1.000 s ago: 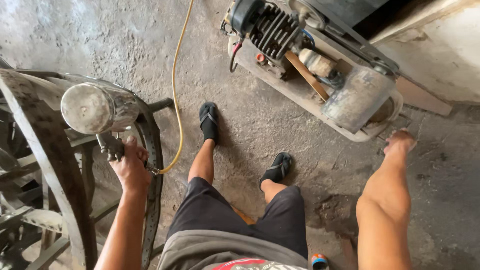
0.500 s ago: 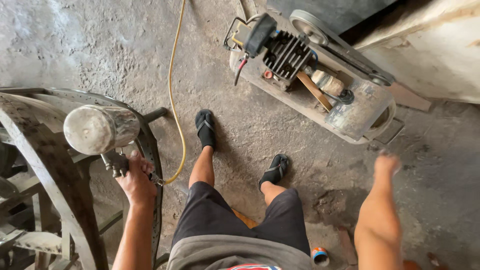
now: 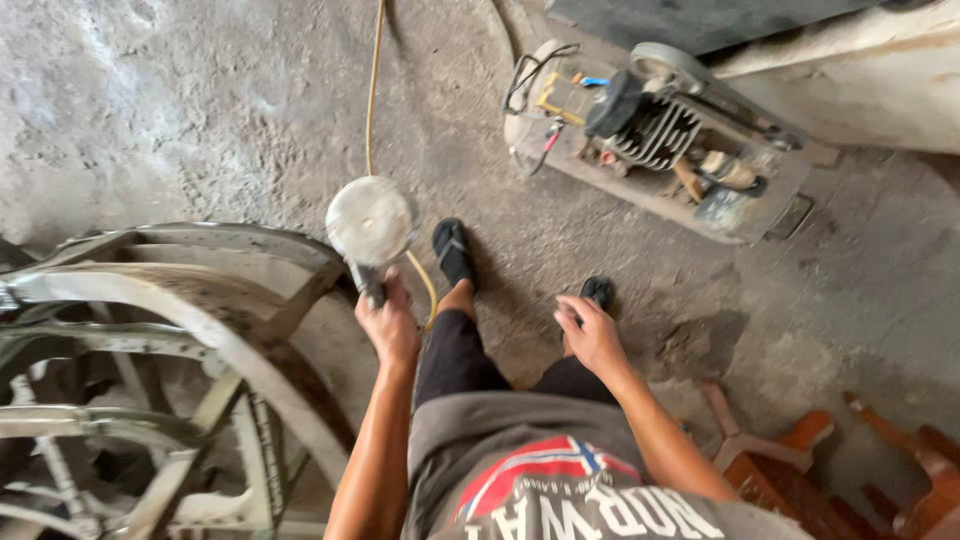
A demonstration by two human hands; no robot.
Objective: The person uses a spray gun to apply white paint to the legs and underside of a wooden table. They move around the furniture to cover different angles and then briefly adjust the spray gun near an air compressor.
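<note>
My left hand (image 3: pixel 388 325) grips the handle of a spray gun (image 3: pixel 371 228) whose round metal cup points up toward the camera. A yellow hose (image 3: pixel 371 90) runs from the gun across the concrete floor. My right hand (image 3: pixel 590 335) hangs free in front of my waist with its fingers loosely apart and nothing in it. My feet in black sandals (image 3: pixel 454 250) stand on the floor below.
A grey-painted curved metal frame (image 3: pixel 200 330) fills the lower left, right beside the spray gun. An air compressor (image 3: pixel 660 140) lies on the floor at the upper right. Reddish wooden furniture pieces (image 3: pixel 800 470) sit at the lower right.
My left hand has carried the spray gun to the right, away from the metal frame. My right arm has swung in from the far right to my front. The view has shifted.
</note>
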